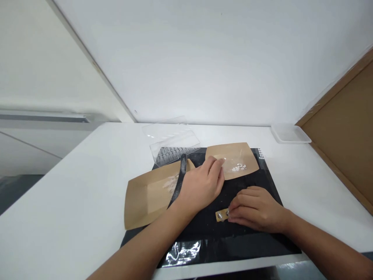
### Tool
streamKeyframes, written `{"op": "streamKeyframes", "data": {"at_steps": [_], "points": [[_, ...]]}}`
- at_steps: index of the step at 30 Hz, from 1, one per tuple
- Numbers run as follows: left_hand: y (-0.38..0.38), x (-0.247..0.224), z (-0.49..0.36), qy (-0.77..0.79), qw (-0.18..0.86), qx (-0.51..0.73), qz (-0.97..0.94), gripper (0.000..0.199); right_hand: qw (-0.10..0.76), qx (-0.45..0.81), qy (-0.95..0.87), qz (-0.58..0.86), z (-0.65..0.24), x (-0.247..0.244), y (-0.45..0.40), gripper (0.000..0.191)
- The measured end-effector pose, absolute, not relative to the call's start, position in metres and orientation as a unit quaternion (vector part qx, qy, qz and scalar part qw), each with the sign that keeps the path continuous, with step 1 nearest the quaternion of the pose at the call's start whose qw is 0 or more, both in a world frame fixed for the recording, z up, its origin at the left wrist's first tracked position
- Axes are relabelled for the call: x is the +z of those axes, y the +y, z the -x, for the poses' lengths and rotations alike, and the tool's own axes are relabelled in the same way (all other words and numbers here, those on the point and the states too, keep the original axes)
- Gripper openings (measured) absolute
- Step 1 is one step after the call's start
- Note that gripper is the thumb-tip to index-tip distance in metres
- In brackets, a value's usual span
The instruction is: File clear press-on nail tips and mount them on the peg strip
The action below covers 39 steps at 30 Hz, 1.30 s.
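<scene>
My left hand (204, 179) reaches over the near left edge of the right cardboard tray (217, 151), its fingers pinched on a small white piece (223, 160). Several white bits (239, 167) lie loose in that tray. My right hand (256, 208) is closed at the right end of a small yellow block (222, 215) with dark round spots, which rests on the black mat (210, 245). Its fingertips cover that end of the block. Left of my left hand sits a second cardboard tray (136, 202) with thin whitish pieces (170, 183) in it.
A curved black strip (182, 171) crosses the left tray's right side. Behind it lie clear plastic covers (175, 142). A shallow clear container (291, 134) stands at the back right, beside a brown framed board (344, 128). White dots (261, 154) mark the mat's far right corner.
</scene>
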State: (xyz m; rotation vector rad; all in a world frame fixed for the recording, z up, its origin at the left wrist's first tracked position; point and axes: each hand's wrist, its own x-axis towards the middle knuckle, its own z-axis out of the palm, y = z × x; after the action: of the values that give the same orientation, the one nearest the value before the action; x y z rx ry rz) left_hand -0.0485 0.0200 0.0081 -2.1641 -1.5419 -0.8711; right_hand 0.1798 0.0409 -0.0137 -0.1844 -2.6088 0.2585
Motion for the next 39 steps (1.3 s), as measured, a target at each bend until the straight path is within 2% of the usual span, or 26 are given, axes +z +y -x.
{"op": "streamKeyframes", "data": {"at_steps": [3, 5, 17, 30, 39], "points": [[0.019, 0.010, 0.047, -0.554, 0.170, -0.303, 0.756, 0.025, 0.265, 0.079, -0.959, 0.066, -0.179, -0.012, 0.040, 0.006], [0.019, 0.010, 0.047, -0.559, 0.163, -0.299, 0.756, 0.028, 0.273, 0.084, -0.955, 0.078, -0.179, -0.012, 0.039, 0.010], [0.017, 0.012, 0.045, -0.553, 0.175, -0.303, 0.756, 0.031, 0.291, 0.068, -0.953, 0.057, -0.177, -0.010, 0.039, 0.001], [0.018, 0.010, 0.045, -0.565, 0.165, -0.287, 0.755, 0.031, 0.312, 0.011, -0.949, 0.035, -0.174, -0.007, 0.030, 0.007], [0.017, 0.011, 0.045, -0.572, 0.172, -0.293, 0.747, 0.028, 0.285, -0.014, -0.956, 0.069, -0.176, -0.014, 0.024, 0.014]]}}
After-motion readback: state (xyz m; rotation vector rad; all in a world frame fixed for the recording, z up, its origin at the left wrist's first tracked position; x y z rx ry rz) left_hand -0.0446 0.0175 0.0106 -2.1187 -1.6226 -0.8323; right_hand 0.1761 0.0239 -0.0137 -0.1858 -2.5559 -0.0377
